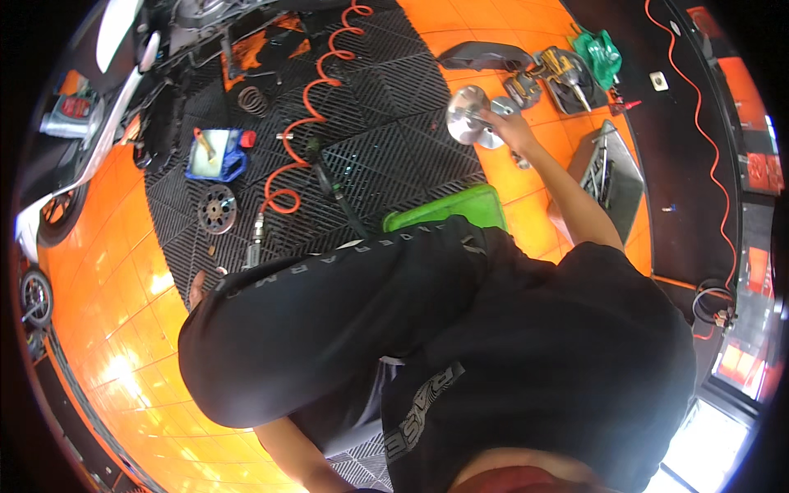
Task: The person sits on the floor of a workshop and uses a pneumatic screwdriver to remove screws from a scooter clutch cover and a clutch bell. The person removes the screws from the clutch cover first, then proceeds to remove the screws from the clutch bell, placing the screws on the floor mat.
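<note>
My right hand [511,133] reaches forward over the orange floor, its fingers closed on a shiny metal disc [465,115] like a scooter drive pulley half. Another round metal part [503,107] shows right behind the fingers; whether the two are joined I cannot make out. Of my left arm, only the forearm [289,453] shows at the bottom, passing behind my bent leg. A bit of skin emerges past my knee, too covered to tell hand from foot. Close to it lie a drilled metal disc [217,210] and an air tool [256,246] on a coiled orange hose [306,103].
Beyond my right hand are a yellow-black cordless driver [562,72], a dark cover [485,56] and a green bag [600,56]. A grey tool bin [629,185] stands beside my forearm. A green tray [485,204], blue container [215,168] and spring [253,101] sit ahead, with scooter parts at left.
</note>
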The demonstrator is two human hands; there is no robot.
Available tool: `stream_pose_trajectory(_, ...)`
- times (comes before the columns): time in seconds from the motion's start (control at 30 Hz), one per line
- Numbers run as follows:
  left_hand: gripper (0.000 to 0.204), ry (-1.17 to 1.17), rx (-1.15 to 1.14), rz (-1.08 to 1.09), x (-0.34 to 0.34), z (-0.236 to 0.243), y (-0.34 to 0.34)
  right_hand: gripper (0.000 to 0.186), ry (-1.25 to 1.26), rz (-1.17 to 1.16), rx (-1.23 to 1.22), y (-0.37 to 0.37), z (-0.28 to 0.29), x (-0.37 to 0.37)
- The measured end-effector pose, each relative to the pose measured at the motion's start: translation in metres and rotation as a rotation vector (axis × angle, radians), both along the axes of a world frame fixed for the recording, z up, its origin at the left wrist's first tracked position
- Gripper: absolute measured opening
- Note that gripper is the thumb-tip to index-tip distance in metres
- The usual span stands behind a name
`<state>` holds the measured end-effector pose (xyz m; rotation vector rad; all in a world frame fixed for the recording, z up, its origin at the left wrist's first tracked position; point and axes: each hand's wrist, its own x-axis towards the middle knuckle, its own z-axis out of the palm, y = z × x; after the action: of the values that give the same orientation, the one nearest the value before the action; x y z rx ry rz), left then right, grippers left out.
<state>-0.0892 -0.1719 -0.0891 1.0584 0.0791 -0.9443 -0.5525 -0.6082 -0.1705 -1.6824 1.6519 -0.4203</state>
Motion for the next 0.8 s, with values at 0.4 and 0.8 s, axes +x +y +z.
stream_pose_trajectory(0.4,0.042,-0.037,0.070,0.105,-0.008,0.016,0.028,0.068,1.047,0.490,0.357,0.059,0.005,-0.122)
stream_pose_trajectory(0.8,0.038,-0.244,-0.038,0.143,-0.028,0.031,0.023,0.079,1.141,0.601,-0.019,0.033,-0.048,-0.036)
